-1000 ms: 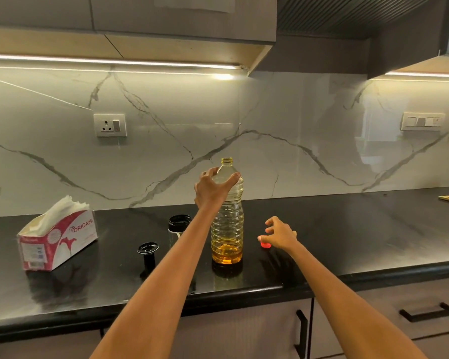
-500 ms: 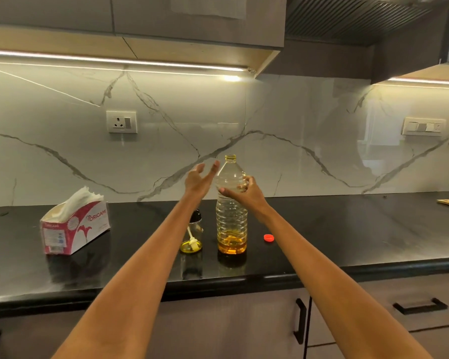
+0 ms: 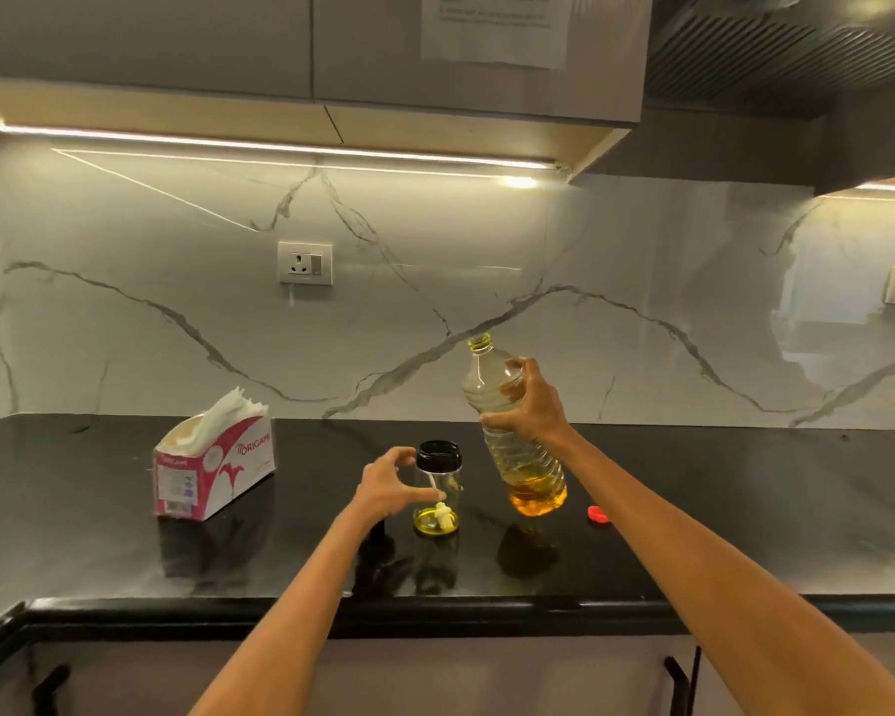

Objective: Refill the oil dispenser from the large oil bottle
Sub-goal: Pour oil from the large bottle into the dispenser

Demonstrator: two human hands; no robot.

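- Oil dispenser [image 3: 437,488] sitting on counter [image 3: 745,509], front centre.
- Tissue box [image 3: 213,467] lying left of dispenser.
- Oil bottle [image 3: 512,431] hanging tilted just right of dispenser.
- Cap [image 3: 598,514] lying further right.

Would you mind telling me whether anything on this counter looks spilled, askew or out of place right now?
Nothing looks spilled. The large oil bottle is tilted and lifted off the counter, uncapped, in the right hand, which suits pouring. Its red cap lies loose on the counter beside it. The oil dispenser stands upright.
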